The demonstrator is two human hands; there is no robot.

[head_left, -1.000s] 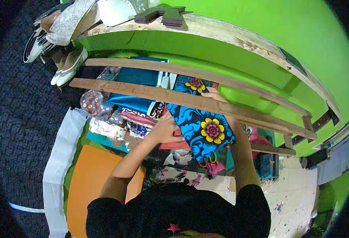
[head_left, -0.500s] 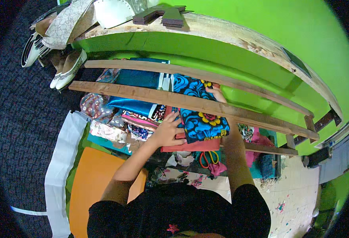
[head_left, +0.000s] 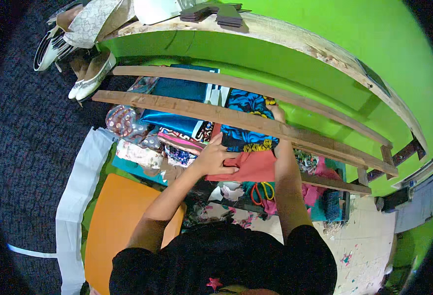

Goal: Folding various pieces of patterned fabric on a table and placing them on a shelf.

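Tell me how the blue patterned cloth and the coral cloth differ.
The blue patterned cloth carries black and yellow designs, while the coral cloth looks plain. The blue one runs beneath a wooden bar; the coral one's main visible part lies nearer the person. The right hand is at the blue cloth; the left hand rests on the coral one.

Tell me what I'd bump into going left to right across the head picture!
Long white strip → orange panel → left hand → blue-and-black patterned cloth → right hand → pale tiled floor.
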